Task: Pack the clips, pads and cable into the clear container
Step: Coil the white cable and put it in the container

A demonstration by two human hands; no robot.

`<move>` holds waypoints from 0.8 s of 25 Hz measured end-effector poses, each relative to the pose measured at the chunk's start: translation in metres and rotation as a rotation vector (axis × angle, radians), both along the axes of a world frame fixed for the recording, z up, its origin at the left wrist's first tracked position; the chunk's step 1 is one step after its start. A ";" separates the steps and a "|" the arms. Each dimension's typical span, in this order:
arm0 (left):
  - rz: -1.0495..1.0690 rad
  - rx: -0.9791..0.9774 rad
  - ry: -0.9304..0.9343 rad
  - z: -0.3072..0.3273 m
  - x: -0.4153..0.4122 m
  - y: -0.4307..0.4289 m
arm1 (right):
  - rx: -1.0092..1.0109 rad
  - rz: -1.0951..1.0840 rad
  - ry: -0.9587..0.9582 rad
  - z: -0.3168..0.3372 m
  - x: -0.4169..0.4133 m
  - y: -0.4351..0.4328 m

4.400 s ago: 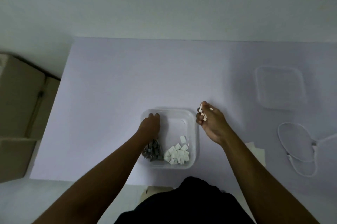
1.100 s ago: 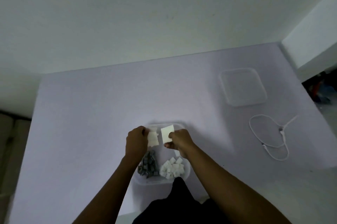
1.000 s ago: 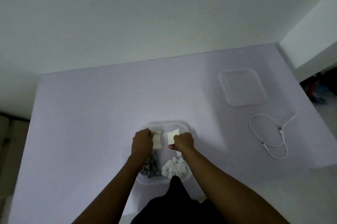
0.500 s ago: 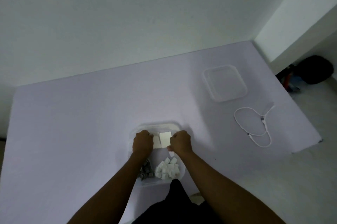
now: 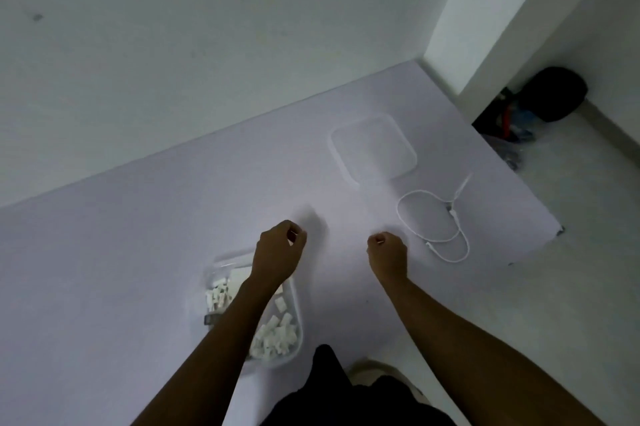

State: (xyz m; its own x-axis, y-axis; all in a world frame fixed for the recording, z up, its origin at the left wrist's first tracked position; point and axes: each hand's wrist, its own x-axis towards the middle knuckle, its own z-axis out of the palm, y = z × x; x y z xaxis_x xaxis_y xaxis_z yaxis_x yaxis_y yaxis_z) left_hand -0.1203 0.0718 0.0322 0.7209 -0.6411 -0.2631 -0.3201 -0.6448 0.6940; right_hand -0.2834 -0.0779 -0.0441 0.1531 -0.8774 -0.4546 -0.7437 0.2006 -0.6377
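The clear container (image 5: 294,290) sits at the near edge of the table, partly under my left forearm. Small white clips (image 5: 275,335) fill its near end and a flat pale pad (image 5: 239,279) lies at its far end; a grey clip (image 5: 209,320) shows at its left wall. My left hand (image 5: 280,252) hovers over the container's far rim, fingers curled, nothing visible in it. My right hand (image 5: 387,254) is a loose fist above the bare table, just left of the coiled white cable (image 5: 434,217).
The clear lid (image 5: 372,148) lies flat beyond the cable. The table's right edge (image 5: 540,214) runs close to the cable. A dark bag (image 5: 554,96) and clutter sit on the floor past a white wall corner.
Both hands have let go of the pale pads, which now lie in the container. My right hand has moved right toward the cable. The view has swung to the right.
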 end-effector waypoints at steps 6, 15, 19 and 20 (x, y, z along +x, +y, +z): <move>-0.195 0.043 0.110 -0.034 -0.053 -0.090 | -0.061 -0.139 0.169 -0.016 -0.083 -0.066; -0.260 0.150 0.182 -0.066 -0.099 -0.152 | -0.240 0.371 0.262 -0.046 -0.124 -0.129; -0.221 0.164 0.193 -0.069 -0.104 -0.152 | -0.197 0.347 0.227 -0.042 -0.134 -0.149; -0.213 0.165 0.187 -0.067 -0.106 -0.152 | -0.165 0.322 0.159 -0.037 -0.131 -0.150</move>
State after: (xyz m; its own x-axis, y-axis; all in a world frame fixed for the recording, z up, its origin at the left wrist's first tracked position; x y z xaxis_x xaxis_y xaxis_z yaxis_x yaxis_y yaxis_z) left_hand -0.2263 -0.0801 -0.0346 0.5047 -0.7098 -0.4914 -0.3366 -0.6859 0.6451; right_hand -0.4146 -0.2284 -0.0814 0.3711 -0.8593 -0.3520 -0.8442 -0.1543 -0.5133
